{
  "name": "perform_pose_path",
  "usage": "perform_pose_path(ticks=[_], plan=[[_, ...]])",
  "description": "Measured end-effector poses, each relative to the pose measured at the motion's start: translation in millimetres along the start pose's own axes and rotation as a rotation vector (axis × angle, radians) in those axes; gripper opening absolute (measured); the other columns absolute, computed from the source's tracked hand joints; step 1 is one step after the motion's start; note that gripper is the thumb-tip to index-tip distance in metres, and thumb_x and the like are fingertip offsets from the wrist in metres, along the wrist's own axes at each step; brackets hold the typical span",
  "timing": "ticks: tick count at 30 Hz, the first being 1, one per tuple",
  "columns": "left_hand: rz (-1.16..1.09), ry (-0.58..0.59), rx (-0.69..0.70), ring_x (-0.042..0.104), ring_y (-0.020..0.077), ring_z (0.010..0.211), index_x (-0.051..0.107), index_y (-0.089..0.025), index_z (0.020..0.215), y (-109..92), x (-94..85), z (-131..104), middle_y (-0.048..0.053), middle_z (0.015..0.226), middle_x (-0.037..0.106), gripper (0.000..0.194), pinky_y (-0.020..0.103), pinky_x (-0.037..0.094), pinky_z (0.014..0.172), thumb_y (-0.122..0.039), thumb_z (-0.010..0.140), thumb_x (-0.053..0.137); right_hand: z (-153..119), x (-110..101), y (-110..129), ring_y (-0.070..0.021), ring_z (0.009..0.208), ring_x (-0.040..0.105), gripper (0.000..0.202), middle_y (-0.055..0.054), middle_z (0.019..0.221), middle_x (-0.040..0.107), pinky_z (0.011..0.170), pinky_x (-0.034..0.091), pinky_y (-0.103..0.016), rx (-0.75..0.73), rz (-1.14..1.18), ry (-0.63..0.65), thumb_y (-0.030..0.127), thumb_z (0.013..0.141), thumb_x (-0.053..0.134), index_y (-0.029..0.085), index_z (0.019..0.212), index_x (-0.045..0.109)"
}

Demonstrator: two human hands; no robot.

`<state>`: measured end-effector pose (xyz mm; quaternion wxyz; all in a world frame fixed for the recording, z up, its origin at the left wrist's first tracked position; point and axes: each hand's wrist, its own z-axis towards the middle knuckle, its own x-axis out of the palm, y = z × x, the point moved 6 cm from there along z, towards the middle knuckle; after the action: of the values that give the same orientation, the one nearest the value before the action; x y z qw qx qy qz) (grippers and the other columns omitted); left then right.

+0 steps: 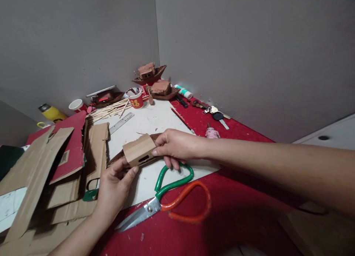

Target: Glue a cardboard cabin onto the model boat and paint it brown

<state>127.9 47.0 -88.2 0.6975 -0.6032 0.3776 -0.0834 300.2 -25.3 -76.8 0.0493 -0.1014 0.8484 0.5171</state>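
Note:
A small cardboard boat (140, 149) with a curved light-brown roof and a dark window cut in its side is held between both hands over the white sheet (155, 117). My left hand (118, 178) pinches the boat's left end, its thumb near the roof's lower corner. Around the right end are closed the fingers of my right hand (176, 147), with the thumb on the wall beside the window. Scissors (158, 202) with one green and one orange handle lie just below the boat, blades pointing lower left.
Cardboard sheets (36, 174) are piled at the left. Behind the boat are a steel ruler (121, 123), thin sticks (107, 111), a red paper cup (135, 100) and finished boats (162, 88). A pencil (181, 120) and keys (219, 116) lie on the red surface (235, 132).

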Motion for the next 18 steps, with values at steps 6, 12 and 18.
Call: perform_pose_path(ticks=[6, 12, 18], plan=[[-0.106, 0.023, -0.044, 0.055, 0.0104, 0.056, 0.060, -0.018, 0.113, -2, 4.1, -1, 0.006, 0.098, 0.070, 0.043, 0.021, 0.044, 0.048, -0.037, 0.076, 0.072, 1, 0, 0, -0.0067, 0.029, 0.051, 0.025, 0.005, 0.042, 0.059, 0.029, 0.029, -0.016, 0.025, -0.046, -0.015, 0.019, 0.097, 0.048, 0.017, 0.073, 0.050], [-0.154, 0.082, -0.025, 0.065, 0.0147, 0.079, 0.060, -0.017, 0.108, -8, 6.4, 2, 0.004, 0.092, 0.072, 0.034, 0.023, 0.049, 0.070, -0.028, 0.077, 0.071, -1, 3, 0, -0.0065, 0.028, 0.050, 0.030, 0.005, 0.041, 0.057, 0.030, 0.030, -0.016, 0.045, -0.078, -0.023, 0.020, 0.097, 0.048, 0.017, 0.068, 0.050], [-0.156, 0.075, 0.019, 0.066, 0.0163, 0.084, 0.061, -0.017, 0.098, -10, 5.4, 3, 0.002, 0.083, 0.070, 0.023, 0.024, 0.048, 0.075, -0.025, 0.078, 0.069, -4, 6, 3, -0.0059, 0.028, 0.049, 0.030, 0.005, 0.041, 0.057, 0.030, 0.030, -0.015, 0.049, -0.084, -0.054, 0.018, 0.097, 0.048, 0.017, 0.067, 0.050]])
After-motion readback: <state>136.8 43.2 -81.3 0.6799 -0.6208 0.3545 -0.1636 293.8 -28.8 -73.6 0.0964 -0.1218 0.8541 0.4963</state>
